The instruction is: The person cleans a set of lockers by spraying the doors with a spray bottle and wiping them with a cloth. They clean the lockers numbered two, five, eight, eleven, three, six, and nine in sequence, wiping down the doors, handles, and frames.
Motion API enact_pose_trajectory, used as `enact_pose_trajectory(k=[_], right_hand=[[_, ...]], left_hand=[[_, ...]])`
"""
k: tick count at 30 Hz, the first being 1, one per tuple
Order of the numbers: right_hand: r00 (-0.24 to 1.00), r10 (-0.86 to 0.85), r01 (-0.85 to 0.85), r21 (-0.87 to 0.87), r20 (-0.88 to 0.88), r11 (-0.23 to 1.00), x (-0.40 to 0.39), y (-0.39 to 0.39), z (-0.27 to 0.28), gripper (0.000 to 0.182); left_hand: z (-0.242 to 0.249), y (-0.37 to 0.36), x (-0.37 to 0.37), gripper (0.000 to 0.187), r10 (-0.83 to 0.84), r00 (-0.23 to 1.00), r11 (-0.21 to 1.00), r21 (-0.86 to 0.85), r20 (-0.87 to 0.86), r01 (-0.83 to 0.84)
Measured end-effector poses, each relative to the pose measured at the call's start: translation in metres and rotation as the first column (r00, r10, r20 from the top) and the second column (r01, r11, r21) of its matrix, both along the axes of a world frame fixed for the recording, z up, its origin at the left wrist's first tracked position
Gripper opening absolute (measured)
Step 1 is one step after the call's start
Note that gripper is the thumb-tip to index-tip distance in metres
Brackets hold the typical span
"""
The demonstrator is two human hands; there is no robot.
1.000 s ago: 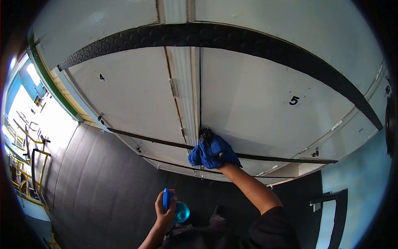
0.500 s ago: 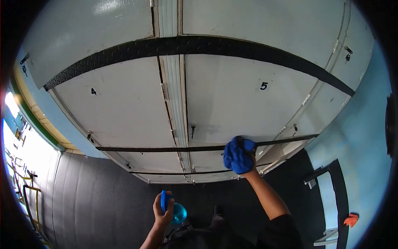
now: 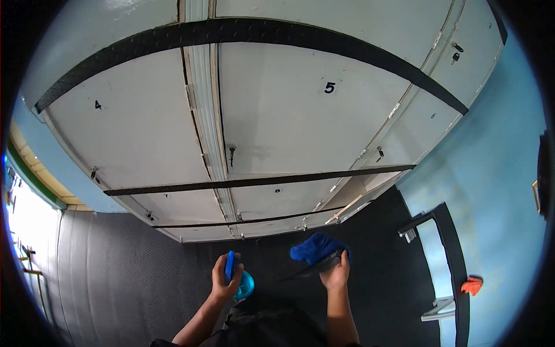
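My left hand [image 3: 221,281] is closed round the neck of a spray bottle, its blue trigger head [image 3: 230,266] upright and its round turquoise body [image 3: 245,286] showing to the right. In my right hand [image 3: 335,276] is a bunched blue cloth [image 3: 315,247], together with a dark, thin, flat thing [image 3: 312,269] whose kind I cannot make out. Both hands are low, in front of the locker bank and apart from it. The nearest door above is locker door 5 [image 3: 300,121], with a key [image 3: 232,153] hanging in its lock.
Locker door 4 [image 3: 127,127] is on the left. At the lower right a compartment door [image 3: 367,199] stands ajar. Black matting [image 3: 139,272] covers the floor. A black-framed opening [image 3: 452,248] with an orange cloth [image 3: 472,285] is by the blue wall [image 3: 491,173].
My right hand has come down off the locker front with the blue cloth, and a dark flat thing now shows in it. My left hand still holds the spray bottle. The view has shifted right.
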State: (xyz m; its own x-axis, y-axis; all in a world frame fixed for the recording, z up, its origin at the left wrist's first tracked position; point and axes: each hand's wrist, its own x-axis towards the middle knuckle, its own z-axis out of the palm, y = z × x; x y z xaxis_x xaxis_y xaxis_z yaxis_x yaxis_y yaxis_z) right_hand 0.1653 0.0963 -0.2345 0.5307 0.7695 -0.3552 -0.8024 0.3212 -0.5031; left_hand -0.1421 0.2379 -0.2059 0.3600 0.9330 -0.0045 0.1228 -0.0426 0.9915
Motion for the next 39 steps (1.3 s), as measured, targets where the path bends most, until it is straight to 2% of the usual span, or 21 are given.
enact_pose_trajectory(k=[4,6,8,12,14,15,18,19,20,21,22,23,24,25,26,27,28,30,34,36,39], right_hand=[[0.992,0.094,-0.112,0.219,0.089,0.969,0.006,-0.018,0.058,0.057],[0.990,0.072,-0.110,0.341,0.122,0.933,0.015,-0.032,0.093,0.055],[0.980,0.092,-0.147,0.331,0.175,0.932,0.040,-0.055,0.092,0.057],[0.975,0.219,-0.206,0.579,0.049,0.789,0.074,-0.070,0.062,0.061],[0.956,0.213,-0.292,0.620,0.200,0.728,0.076,-0.068,0.039,0.057],[0.989,0.139,-0.145,0.392,0.044,0.909,0.070,-0.076,0.031,0.052],[0.965,0.164,-0.108,0.260,-0.204,0.960,0.053,-0.095,0.054,0.045],[0.963,0.177,-0.117,0.278,-0.204,0.953,0.058,-0.098,0.053,0.045],[0.814,0.283,-0.035,0.444,-0.507,0.895,0.065,-0.102,0.052,0.044],[0.561,0.411,0.102,0.554,-0.718,0.827,0.069,-0.106,0.050,0.043],[0.558,0.414,0.109,0.558,-0.719,0.822,0.067,-0.107,0.051,0.043],[0.947,0.293,-0.122,0.694,-0.133,0.709,0.064,-0.104,0.052,0.041],[0.852,0.013,-0.399,0.633,0.524,0.664,0.063,-0.101,0.054,0.040],[0.851,-0.005,-0.388,0.636,0.525,0.666,0.064,-0.101,0.057,0.040],[0.946,0.244,-0.322,0.711,0.215,0.625,0.062,-0.100,0.060,0.040],[0.874,0.471,-0.223,0.764,-0.119,0.606,0.059,-0.100,0.062,0.039],[0.884,0.448,-0.197,0.765,-0.131,0.613,0.052,-0.101,0.071,0.039],[0.925,0.299,-0.379,0.614,0.235,0.692,0.037,-0.103,0.090,0.033],[0.917,0.389,-0.333,0.716,0.093,0.614,0.043,-0.099,0.016,0.057],[0.891,0.182,-0.349,0.372,0.415,0.860,0.055,-0.094,-0.066,0.068],[0.901,0.181,-0.326,0.341,0.393,0.882,0.055,-0.105,-0.127,0.069]], left_hand=[[-0.004,-0.028,0.016,0.027,0.006,1.000,0.984,0.180,-0.005,-0.005],[0.005,-0.049,0.025,0.027,0.045,0.999,0.984,0.175,-0.010,-0.043],[0.007,-0.082,0.039,0.026,0.077,0.997,0.984,0.165,-0.019,-0.073],[-0.004,-0.138,0.061,0.027,0.109,0.993,0.976,0.187,0.035,-0.114],[0.011,-0.170,0.072,0.027,0.114,0.993,0.983,0.147,-0.002,-0.112],[0.013,-0.183,0.075,0.027,0.134,0.991,0.976,0.171,-0.004,-0.132],[0.026,-0.211,0.078,0.031,0.103,0.994,0.983,0.155,-0.021,-0.099],[0.036,-0.220,0.078,0.032,0.107,0.993,0.987,0.127,-0.051,-0.100],[0.041,-0.226,0.078,0.032,0.106,0.991,0.991,0.096,-0.080,-0.098],[0.043,-0.230,0.077,0.033,0.105,0.992,0.987,0.128,-0.073,-0.095],[0.044,-0.234,0.074,0.033,0.101,0.992,0.987,0.136,-0.079,-0.090],[0.043,-0.237,0.073,0.033,0.110,0.990,0.981,0.170,-0.093,-0.093],[0.042,-0.239,0.073,0.032,0.114,0.988,0.975,0.204,-0.102,-0.091],[0.042,-0.241,0.073,0.032,0.098,0.990,0.975,0.210,-0.100,-0.075],[0.042,-0.241,0.072,0.032,0.100,0.991,0.972,0.223,-0.089,-0.078],[0.041,-0.240,0.069,0.031,0.099,0.992,0.969,0.235,-0.083,-0.077],[0.038,-0.238,0.066,0.031,0.073,0.993,0.971,0.234,-0.095,-0.049],[0.025,-0.234,0.062,0.031,0.092,0.996,0.967,0.239,-0.008,-0.088],[0.004,-0.227,0.050,0.030,0.036,0.998,0.988,0.151,0.057,-0.044],[-0.026,-0.217,0.040,0.029,-0.043,0.998,0.928,0.367,-0.044,0.056],[-0.090,-0.217,0.032,0.030,-0.081,0.996,0.877,0.473,-0.032,0.087]])
